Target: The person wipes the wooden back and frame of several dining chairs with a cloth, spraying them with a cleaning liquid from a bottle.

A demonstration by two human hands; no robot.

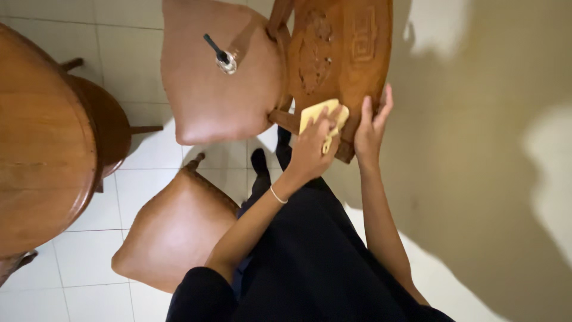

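My left hand (310,149) presses a folded yellow cloth (319,113) against the lower edge of a carved wooden chair back (339,42). A thin bracelet circles that wrist. Just right of it, my right hand (370,128) lies flat on the same chair back with its fingers spread, holding nothing. The chair's tan leather seat (208,89) spreads to the left of the backrest. A small spray bottle (223,58) with a dark nozzle lies on that seat.
A round wooden table (42,143) fills the left edge. A second tan-seated chair (173,229) stands at lower left, beside my dark clothing. White floor tiles (143,179) run underneath and a beige wall (488,149) takes up the right side.
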